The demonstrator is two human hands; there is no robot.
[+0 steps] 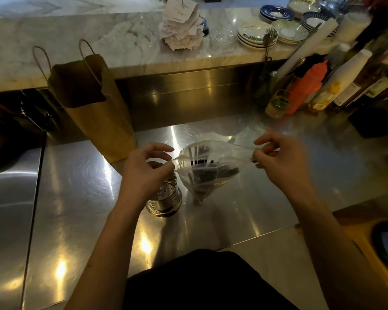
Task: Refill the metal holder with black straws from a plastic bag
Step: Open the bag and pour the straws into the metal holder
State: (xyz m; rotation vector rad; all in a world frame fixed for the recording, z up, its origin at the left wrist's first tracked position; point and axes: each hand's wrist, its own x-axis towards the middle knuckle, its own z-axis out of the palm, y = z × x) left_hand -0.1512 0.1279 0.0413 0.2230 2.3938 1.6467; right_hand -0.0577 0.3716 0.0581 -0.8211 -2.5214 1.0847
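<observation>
A clear plastic bag [224,153] holding black straws [205,173] hangs just above the steel counter, its mouth stretched wide. My left hand [147,170] pinches the bag's left edge. My right hand [278,161] pinches the right edge. The perforated metal holder [166,199] stands upright on the counter directly under my left hand, to the left of the bag's pointed bottom. My left hand hides the holder's rim, so I cannot see inside it.
A brown paper bag [94,104] stands behind the holder on the left. Bottles, an orange squeeze bottle [305,86] and a small glass crowd the right rear. Stacked plates [255,33] and paper slips [182,23] sit on the raised marble ledge [76,41].
</observation>
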